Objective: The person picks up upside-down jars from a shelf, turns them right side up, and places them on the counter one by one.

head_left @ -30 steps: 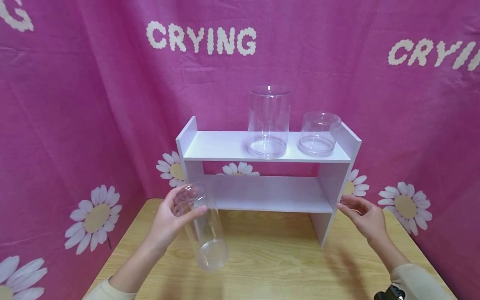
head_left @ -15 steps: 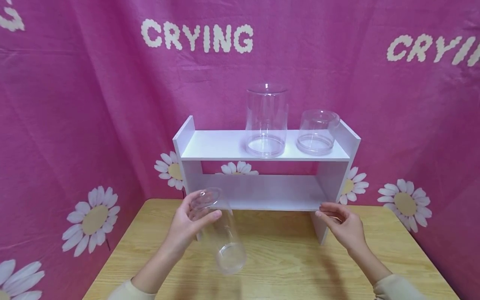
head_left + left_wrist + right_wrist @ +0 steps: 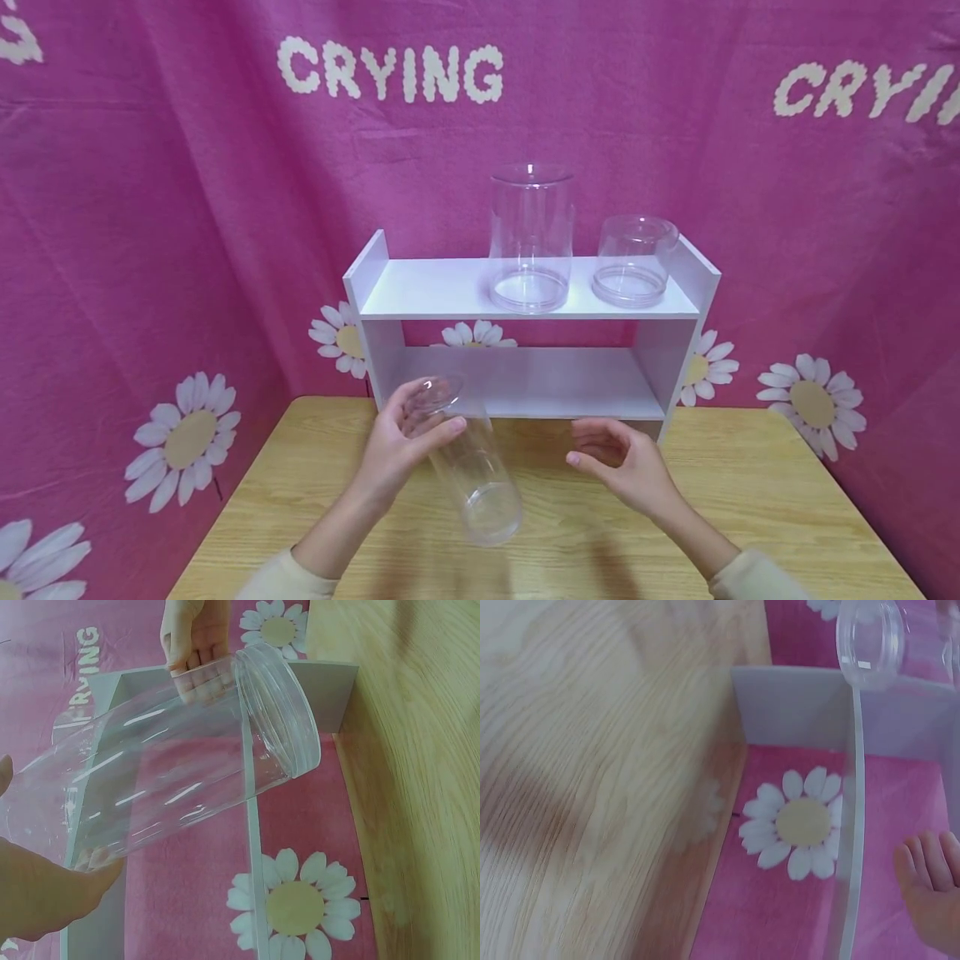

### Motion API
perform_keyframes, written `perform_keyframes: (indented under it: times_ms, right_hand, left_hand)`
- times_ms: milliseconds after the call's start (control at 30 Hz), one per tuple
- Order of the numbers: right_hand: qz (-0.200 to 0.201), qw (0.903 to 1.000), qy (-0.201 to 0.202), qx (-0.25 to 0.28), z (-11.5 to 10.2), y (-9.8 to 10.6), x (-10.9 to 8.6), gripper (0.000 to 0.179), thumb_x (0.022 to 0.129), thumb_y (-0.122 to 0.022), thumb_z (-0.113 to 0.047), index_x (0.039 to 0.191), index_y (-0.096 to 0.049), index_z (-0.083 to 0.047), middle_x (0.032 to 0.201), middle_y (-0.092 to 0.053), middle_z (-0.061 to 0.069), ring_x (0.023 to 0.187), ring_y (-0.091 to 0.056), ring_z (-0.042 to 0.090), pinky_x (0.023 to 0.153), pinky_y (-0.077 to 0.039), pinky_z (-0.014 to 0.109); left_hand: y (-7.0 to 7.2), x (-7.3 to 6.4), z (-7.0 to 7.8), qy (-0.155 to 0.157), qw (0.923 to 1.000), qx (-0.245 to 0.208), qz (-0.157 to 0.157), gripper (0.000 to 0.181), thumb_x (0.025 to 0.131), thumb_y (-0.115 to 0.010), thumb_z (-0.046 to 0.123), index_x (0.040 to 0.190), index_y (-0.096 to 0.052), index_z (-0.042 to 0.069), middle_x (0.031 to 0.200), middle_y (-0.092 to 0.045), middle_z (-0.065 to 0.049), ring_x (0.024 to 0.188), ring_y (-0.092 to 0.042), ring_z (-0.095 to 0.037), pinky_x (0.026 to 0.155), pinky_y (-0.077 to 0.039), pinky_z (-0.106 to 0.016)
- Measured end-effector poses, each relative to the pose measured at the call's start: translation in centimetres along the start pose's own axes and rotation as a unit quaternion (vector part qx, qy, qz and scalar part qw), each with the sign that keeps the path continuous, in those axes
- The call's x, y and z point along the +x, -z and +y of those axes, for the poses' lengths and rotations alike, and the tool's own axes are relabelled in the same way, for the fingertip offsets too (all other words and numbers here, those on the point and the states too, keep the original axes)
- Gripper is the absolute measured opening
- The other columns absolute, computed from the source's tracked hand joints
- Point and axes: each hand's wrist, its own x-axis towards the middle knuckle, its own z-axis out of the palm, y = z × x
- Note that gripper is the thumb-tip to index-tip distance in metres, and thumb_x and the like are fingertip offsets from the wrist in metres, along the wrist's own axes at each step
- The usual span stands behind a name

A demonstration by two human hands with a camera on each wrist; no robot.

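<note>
A tall clear jar [image 3: 487, 483] is held by my left hand [image 3: 401, 442], whose thumb and fingers wrap round its upper end. The jar leans, its lower end slanting to the right above the table. In the left wrist view, a thick clear ring [image 3: 281, 712] circles that lower end. My right hand [image 3: 626, 467] hovers to the right of the jar with fingers loosely bent and nothing in them. Seen from the right wrist, its fingers [image 3: 922, 862] stand apart from the jar [image 3: 870, 645].
Behind both hands stands a white two-tier shelf [image 3: 435, 287]. Its top board carries a wide clear jar [image 3: 530, 233] and a shorter one [image 3: 633, 258] beside the right end panel. The wooden table [image 3: 750, 483] lies beneath, with a pink flowered curtain [image 3: 225, 167] around it.
My left hand has carried the tilted jar to the right. My right hand has come leftward from the shelf's right side, closing the distance to the jar.
</note>
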Motion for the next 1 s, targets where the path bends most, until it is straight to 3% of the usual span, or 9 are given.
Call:
perform_keyframes:
  times_ms: [200, 533, 667, 833, 1000]
  right_hand:
    - [-0.045, 0.9984, 0.033, -0.007, -0.7, -1.4, -0.1, 0.038, 0.079, -0.077, -0.007, 0.113, -0.063, 0.004, 0.106, -0.069, 0.017, 0.096, -0.063, -0.006, 0.086, -0.056, 0.018]
    - [-0.126, 0.9914, 0.034, 0.009, -0.8, -2.8, -0.6, 0.052, 0.077, -0.079, -0.011, 0.123, -0.057, 0.001, 0.117, -0.067, 0.019, 0.108, -0.061, -0.002, 0.095, -0.055, 0.026]
    - [-0.167, 0.9846, 0.03, 0.043, -0.5, -3.2, -0.8, 0.059, 0.077, -0.079, -0.01, 0.128, -0.052, 0.006, 0.123, -0.062, 0.025, 0.113, -0.059, -0.001, 0.1, -0.051, 0.021]
    - [-0.211, 0.9744, 0.005, 0.078, -0.3, -3.7, -1.1, 0.068, 0.078, -0.079, -0.011, 0.134, -0.045, 0.008, 0.133, -0.054, 0.029, 0.119, -0.053, -0.007, 0.103, -0.042, 0.011]
    - [-0.22, 0.9718, -0.012, 0.084, -0.3, -4.3, -1.5, 0.066, 0.079, -0.078, -0.015, 0.134, -0.047, 0.006, 0.136, -0.053, 0.027, 0.121, -0.056, 0.004, 0.102, -0.044, 0.012]
  left_hand:
    - [-0.5, -0.1, 0.0, 0.007, 0.9999, -0.01, 0.001, 0.059, 0.08, -0.072, 0.01, 0.133, -0.046, 0.004, 0.131, -0.054, -0.018, 0.119, -0.059, -0.029, 0.104, -0.05, -0.035]
    - [-0.9, 0.1, -0.3, 0.012, 0.9993, -0.036, -0.007, 0.061, 0.079, -0.072, 0.01, 0.134, -0.046, 0.004, 0.132, -0.054, -0.018, 0.122, -0.056, -0.029, 0.107, -0.047, -0.035]
    - [-1.0, 0.1, -0.5, 0.011, 0.9987, -0.048, -0.011, 0.062, 0.079, -0.073, 0.012, 0.134, -0.045, 0.005, 0.132, -0.055, -0.018, 0.122, -0.056, -0.029, 0.106, -0.049, -0.035]
    - [-1.2, 0.1, -0.7, 0.006, 0.9969, -0.077, -0.018, 0.061, 0.079, -0.072, 0.011, 0.133, -0.045, 0.002, 0.132, -0.054, -0.019, 0.12, -0.056, -0.028, 0.097, -0.052, -0.026]
    - [-1.3, 0.0, -0.9, 0.0, 0.9954, -0.094, -0.017, 0.058, 0.081, -0.069, 0.008, 0.133, -0.044, 0.0, 0.133, -0.054, -0.021, 0.115, -0.058, -0.021, 0.093, -0.053, -0.02]
